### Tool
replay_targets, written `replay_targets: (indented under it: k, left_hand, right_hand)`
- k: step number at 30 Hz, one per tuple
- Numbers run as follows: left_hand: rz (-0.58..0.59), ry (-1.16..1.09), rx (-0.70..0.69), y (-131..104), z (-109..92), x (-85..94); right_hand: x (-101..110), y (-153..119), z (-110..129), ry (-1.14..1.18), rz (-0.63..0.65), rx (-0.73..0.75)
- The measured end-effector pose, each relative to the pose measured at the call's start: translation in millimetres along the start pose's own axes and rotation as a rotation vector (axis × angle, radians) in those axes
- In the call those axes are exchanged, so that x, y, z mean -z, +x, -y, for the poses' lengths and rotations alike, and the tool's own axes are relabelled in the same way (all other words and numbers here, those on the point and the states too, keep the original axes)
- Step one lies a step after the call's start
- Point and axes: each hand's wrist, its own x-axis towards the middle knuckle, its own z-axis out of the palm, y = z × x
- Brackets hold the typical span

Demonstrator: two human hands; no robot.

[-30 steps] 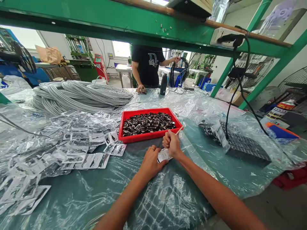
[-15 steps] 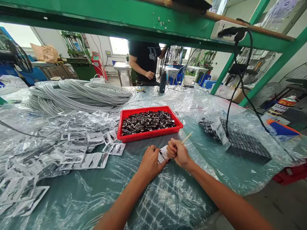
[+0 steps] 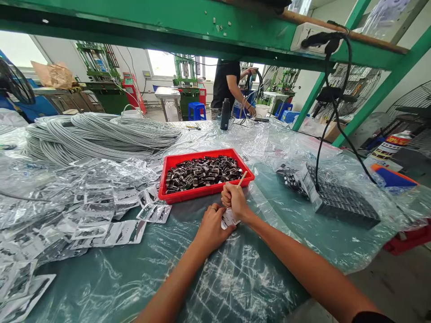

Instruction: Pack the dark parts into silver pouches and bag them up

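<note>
My left hand [image 3: 213, 226] holds a small white printed packet [image 3: 229, 218] down on the table, its thumb along the near edge and its fingertips at the far edge. Just beyond, my right hand [image 3: 235, 201] is closed in a fist around a thin pale stick [image 3: 242, 179], whose upper end slants up to the right. The stick's lower end is hidden behind my hand. Behind both hands stands a red tray [image 3: 182, 196] heaped with small dark pieces with metallic ends [image 3: 202, 172]. Similar white printed packets [image 3: 124, 233] lie piled at the left.
A big coil of grey cable [image 3: 101, 134] lies at the back left. Clear plastic covers the green table [image 3: 141, 278]. On the right are a block of dark parts [image 3: 346, 202] and hanging black cords [image 3: 332, 112]. A dark bottle [image 3: 225, 114] and a person [image 3: 229, 85] are across the table.
My right hand has moved left and up, nearer the tray, and the stick stands steeper. My left hand stays on the packet. The person opposite has shifted right and turned.
</note>
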Motion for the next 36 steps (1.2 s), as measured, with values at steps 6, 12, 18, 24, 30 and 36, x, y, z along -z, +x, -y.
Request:
replay_targets:
  k: [6, 12, 18, 24, 30, 36]
  left_hand:
    - [-0.001, -0.031, -0.002, -0.5, -2.0, 2.4]
    - [-0.017, -0.031, -0.012, 0.5, -1.2, 0.5]
    - [-0.002, -0.032, -0.015, 0.7, -0.3, 3.7]
    - [-0.01, -0.004, -0.002, -1.6, -3.1, 1.5]
    - [-0.041, -0.123, 0.102, -2.8, -10.0, 12.5]
    - [-0.16, -0.656, 0.234, -6.8, 4.6, 43.6]
  right_hand:
    - [14.4, -3.4, 3.7, -0.004, -0.027, 0.04]
    - [7.7, -2.0, -10.3, -0.084, 0.002, 0.065]
    - [6.2, -9.7, -8.4, 0.028, 0.096, 0.001]
    - [21.1, -38.0, 5.6, -0.011, 0.212, -0.152]
    - [46.2, -42.8, 35.8, -0.187, 0.031, -0.202]
    - [70.2, -59.6, 41.2, -1.345, -0.034, 0.006]
